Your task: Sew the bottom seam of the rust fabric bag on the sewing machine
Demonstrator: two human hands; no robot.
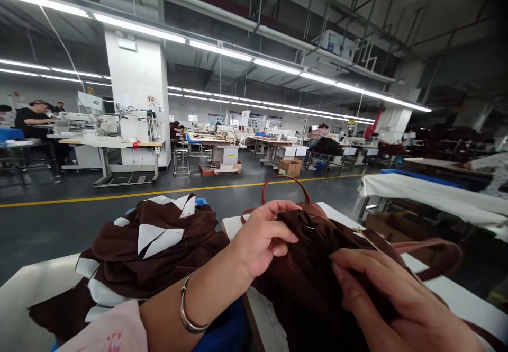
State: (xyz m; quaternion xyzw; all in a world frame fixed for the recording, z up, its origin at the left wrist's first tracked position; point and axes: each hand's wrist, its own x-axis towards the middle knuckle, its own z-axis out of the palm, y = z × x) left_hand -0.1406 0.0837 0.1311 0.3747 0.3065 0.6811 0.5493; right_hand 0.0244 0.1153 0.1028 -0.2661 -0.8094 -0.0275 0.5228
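Dark brown gathered fabric (pixel 313 278) hangs between my two hands over a white table. My left hand (pixel 268 235), with a silver bangle on its wrist, pinches the upper left edge of the fabric. Thumb and fingers of my right hand (pixel 381 294) are closed on the same fabric further right and lower. A small light pin-like piece shows on the cloth between them. Directly behind the fabric lies a reddish-brown bag (pixel 321 210) with looped handles and a gold-coloured zip or chain. Its lower part is hidden by the cloth.
A pile of brown and white cut pieces (pixel 159 246) lies at the left. Under my hands is a white tabletop (pixel 462 299). A white-covered table (pixel 436 196) stands at the right, a cardboard box (pixel 290 168) on the floor ahead. Sewing stations and seated people are further back.
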